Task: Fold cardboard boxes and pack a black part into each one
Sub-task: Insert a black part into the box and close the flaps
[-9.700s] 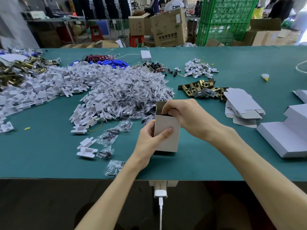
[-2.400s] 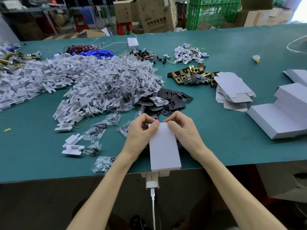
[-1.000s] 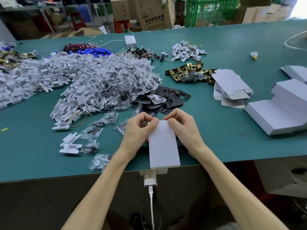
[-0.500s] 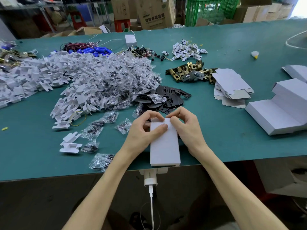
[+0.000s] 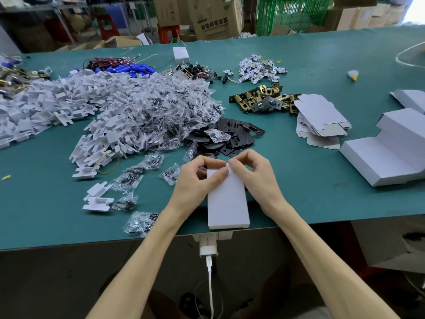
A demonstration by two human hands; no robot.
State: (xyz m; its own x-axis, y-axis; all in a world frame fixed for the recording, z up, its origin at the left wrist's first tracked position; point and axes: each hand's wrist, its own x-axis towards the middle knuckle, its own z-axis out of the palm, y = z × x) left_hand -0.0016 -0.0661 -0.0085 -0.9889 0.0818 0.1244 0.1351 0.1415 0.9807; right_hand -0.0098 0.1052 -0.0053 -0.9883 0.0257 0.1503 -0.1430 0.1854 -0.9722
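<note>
A folded white cardboard box (image 5: pixel 227 201) lies flat on the green worktop (image 5: pixel 299 180), its long side running away from the person and its near end at the worktop's front edge; the left hand (image 5: pixel 195 183) grips the far end from the left, thumb laid across the top face and fingers curled over the end; the right hand (image 5: pixel 255 178) pinches the same far end from the right, fingertips bent down at the top corner; the two hands nearly meet over the box; what is inside the box cannot be seen; just beyond the hands a loose heap of flat black parts (image 5: pixel 234 137) lies on the worktop, partly under clear bags of small hardware (image 5: pixel 172 111) that spill from a large pile mixed with white plastic pieces (image 5: pixel 103 107); right of that pile sit brass latches (image 5: pixel 262 100), and beside them a stack of flat box blanks (image 5: pixel 319 118); farther right lie stacked white boxes (image 5: pixel 388 148); a white charger plug (image 5: pixel 208 247) hangs below the worktop's edge under the box.
</note>
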